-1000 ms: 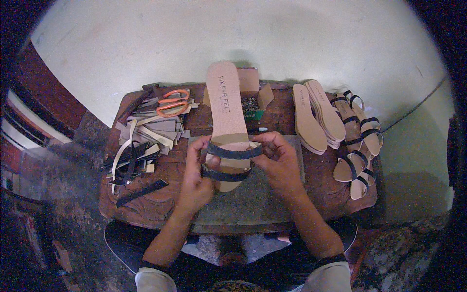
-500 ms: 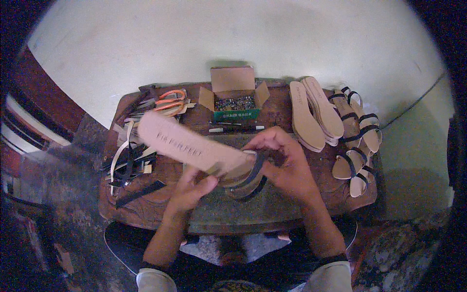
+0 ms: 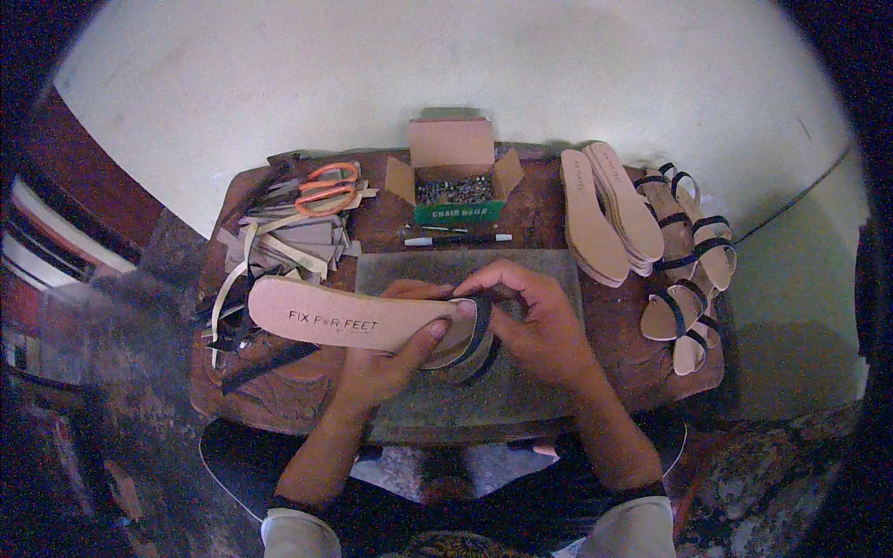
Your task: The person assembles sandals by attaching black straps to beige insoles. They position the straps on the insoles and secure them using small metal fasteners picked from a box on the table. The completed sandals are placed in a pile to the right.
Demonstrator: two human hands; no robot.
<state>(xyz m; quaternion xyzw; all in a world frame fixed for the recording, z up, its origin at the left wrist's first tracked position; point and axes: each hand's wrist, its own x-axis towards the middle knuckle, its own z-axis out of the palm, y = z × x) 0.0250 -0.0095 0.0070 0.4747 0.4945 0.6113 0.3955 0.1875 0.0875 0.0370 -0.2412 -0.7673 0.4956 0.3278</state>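
Note:
A tan shoe sole [image 3: 288,318] with dark print lies nearly level over the middle of the table. My left hand [image 3: 386,367] is closed around it, thumb on top and fingers beneath. At the sole's right end, my right hand [image 3: 544,325] pinches a black strap [image 3: 482,327] with thumb and fingers. Just below is a second dark strap [image 3: 481,363], with a light-edged sole part beside it. Whether this belongs to the same sandal or to another under it, I cannot tell. My fingers partly cover the join between strap and sole.
A grey mat [image 3: 539,391] lies under my hands. Behind stand a box of nails [image 3: 456,191] and a marker [image 3: 456,240]. Orange-handled scissors [image 3: 327,189] rest on strips at left. Stacked soles [image 3: 595,223] and strapped sandals [image 3: 693,251] occupy the right side.
The sole's left end has swung down, from slanting to nearly level. My left thumb has moved up onto the sole, and my right fingers stay at the strap.

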